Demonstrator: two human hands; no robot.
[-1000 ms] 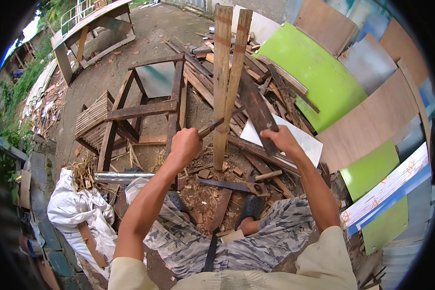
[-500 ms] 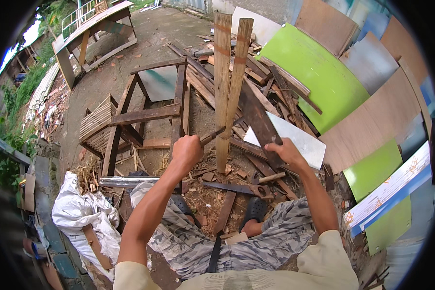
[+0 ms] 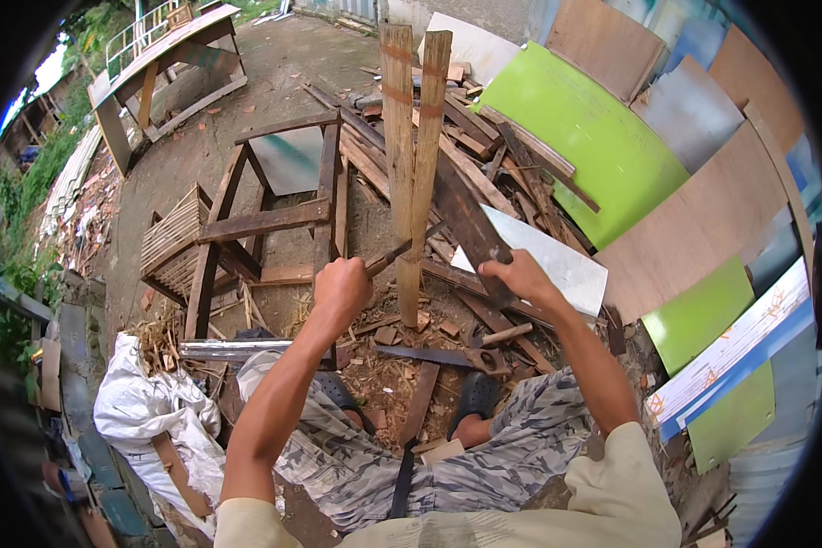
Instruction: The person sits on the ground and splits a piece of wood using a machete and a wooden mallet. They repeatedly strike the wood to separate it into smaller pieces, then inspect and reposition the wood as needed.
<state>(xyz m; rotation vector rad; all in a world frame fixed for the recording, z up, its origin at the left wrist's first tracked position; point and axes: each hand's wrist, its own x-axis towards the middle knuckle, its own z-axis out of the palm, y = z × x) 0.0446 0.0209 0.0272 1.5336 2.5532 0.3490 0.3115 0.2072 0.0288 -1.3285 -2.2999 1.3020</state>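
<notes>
A pale wooden post [image 3: 396, 155], split from its top into two lengths, stands upright before me, its base among wood chips. The second length [image 3: 429, 119] leans slightly right of it. My left hand [image 3: 343, 290] is closed round the wooden handle of a machete [image 3: 402, 249], whose dark blade lies across the post and is partly hidden by it. In my right hand [image 3: 519, 276] is the near end of a dark wooden plank [image 3: 468, 215], slanting away up to the post's right side. A handsaw [image 3: 438, 356] lies on the ground between my feet.
A dark wooden stool frame [image 3: 265, 225] and a slatted wooden piece [image 3: 172, 239] stand left. Scrap timber [image 3: 539, 187] is piled behind the plank. Green and brown panels [image 3: 584, 137] lean along the right. A white sack [image 3: 146, 393] sits at my left, and a table [image 3: 160, 68] stands far left.
The view has shifted slightly. Both post lengths have tipped a little left at the top, and my right hand has moved slightly left with the plank. Both grips are unchanged.
</notes>
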